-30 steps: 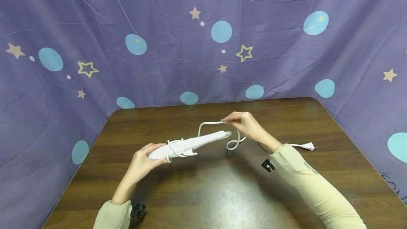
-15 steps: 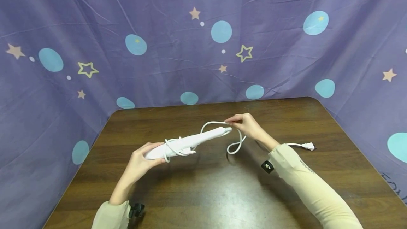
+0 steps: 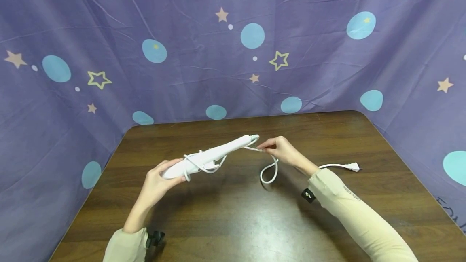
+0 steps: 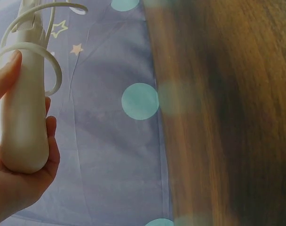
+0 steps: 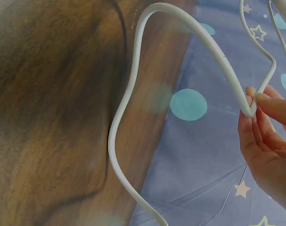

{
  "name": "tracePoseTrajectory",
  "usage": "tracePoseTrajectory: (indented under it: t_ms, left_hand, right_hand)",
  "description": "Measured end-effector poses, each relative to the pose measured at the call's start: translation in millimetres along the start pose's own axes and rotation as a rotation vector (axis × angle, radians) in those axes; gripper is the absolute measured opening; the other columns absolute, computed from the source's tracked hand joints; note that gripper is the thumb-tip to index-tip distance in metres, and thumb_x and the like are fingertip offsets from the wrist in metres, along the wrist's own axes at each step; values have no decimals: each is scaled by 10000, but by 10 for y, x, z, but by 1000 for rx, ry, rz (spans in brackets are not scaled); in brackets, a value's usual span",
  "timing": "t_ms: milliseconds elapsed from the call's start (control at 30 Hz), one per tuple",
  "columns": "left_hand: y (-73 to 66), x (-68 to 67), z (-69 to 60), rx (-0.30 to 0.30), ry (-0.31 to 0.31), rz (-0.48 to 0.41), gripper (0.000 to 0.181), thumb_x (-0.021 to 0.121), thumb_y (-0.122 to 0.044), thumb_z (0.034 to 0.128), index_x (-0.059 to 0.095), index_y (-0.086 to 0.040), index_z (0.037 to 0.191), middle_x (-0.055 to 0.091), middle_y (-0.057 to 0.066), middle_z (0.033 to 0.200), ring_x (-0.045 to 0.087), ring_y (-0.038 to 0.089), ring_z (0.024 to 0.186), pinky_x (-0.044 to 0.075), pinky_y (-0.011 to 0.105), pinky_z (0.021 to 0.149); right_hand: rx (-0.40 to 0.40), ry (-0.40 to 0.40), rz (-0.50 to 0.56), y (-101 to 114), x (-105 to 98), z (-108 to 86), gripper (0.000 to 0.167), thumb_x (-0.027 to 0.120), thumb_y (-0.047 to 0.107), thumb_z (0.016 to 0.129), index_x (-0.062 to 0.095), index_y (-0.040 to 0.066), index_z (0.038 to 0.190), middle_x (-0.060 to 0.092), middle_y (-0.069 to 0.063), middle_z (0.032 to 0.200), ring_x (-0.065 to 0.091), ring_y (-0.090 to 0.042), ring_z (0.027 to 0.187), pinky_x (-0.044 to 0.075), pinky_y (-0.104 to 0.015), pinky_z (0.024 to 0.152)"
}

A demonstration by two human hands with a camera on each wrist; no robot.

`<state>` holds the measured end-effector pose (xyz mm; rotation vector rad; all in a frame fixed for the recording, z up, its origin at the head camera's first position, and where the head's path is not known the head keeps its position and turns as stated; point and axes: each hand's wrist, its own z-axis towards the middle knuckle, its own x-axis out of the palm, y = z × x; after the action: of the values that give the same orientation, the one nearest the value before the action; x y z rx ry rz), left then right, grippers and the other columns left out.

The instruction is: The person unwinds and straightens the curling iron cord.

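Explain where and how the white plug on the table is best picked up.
Probably pinch the white plug by its wide body, reaching from above, one finger each side. It rests on the table with its prongs pointing to the person's right and the white cord leaving on the left, so this avoids both.

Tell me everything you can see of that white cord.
The white cord looks smooth, round and rubbery. It meets the white handheld device at its tip and loops loosely around its body. The right hand pinches it near that tip; beyond, a slack loop hangs. It reappears beside the right sleeve, ending in a white plug on the table.
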<state>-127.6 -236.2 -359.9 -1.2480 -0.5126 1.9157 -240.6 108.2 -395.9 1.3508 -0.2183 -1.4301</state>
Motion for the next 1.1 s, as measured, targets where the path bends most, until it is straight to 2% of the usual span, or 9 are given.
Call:
tracePoseTrajectory:
  t_ms: [233, 467, 633, 833, 1100]
  left_hand:
    - [27, 1, 21, -39, -53, 30, 454, 763, 18, 613, 624, 20, 1044, 619, 120, 874, 476, 57, 744, 366, 150, 642]
    - [345, 33, 41, -91, -79, 41, 475, 785, -68, 623, 634, -67, 1074, 629, 71, 917, 460, 63, 756, 349, 165, 652]
    - [415, 39, 43, -108, -100, 45, 472, 791, -83, 616, 639, -73, 1063, 637, 76, 946, 467, 71, 765, 345, 180, 661]
    - [443, 36, 28, -112, -121, 61, 477, 790, -58, 603, 639, -61, 1056, 642, 87, 936, 463, 62, 747, 337, 184, 649]
    - [500, 33, 12, -101, -116, 79, 477, 799, -83, 600, 642, -67, 1050, 641, 73, 912, 463, 56, 745, 340, 179, 648]
  right_hand:
    - [6, 46, 10, 20, 21, -43, 149, 602, -40, 776, 686, -13, 895, 668, -98, 846, 536, -82, 710, 424, -216, 606]
    - [-29, 83, 3, 68, 11, -85, 148, 607, -16, 783, 690, 7, 904, 670, -88, 848, 572, -96, 755, 451, -276, 642]
    - [-43, 110, -39, 132, -2, -117, 157, 616, 13, 785, 699, 59, 910, 671, -23, 854, 560, -46, 759, 437, -224, 640]
    - [-108, 121, -29, 215, -33, -150, 177, 599, -27, 785, 697, 59, 904, 666, -22, 851, 580, -72, 760, 450, -208, 650]
    - [-223, 101, 48, 411, -159, -183, 194, 567, -90, 783, 685, 8, 901, 660, -60, 869, 599, -162, 813, 463, -234, 706]
